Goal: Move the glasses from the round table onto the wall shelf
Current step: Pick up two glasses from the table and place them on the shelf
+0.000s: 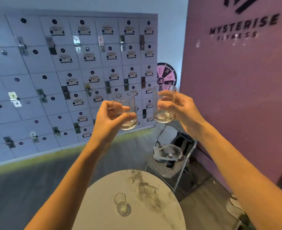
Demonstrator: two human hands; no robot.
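The left hand (pixel 111 116) and right hand (pixel 178 107) each wrap a glass (pixel 126 112) around its smooth, slippery, easy-to-break sides, while a third glass (pixel 121 205) waits at 6 o'clock on the surface (pixel 161 213).

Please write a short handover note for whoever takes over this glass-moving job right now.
Left hand: grip closed around a clear glass, held up in the air.
Right hand: grip closed around a second clear glass, also raised.
One more glass stands on the round table, near its middle.
The wall shelf is not in view, so how many glasses are already there cannot be told.
Done: two glasses lifted off the table.
Left: set both on the shelf, then come back for the last one.
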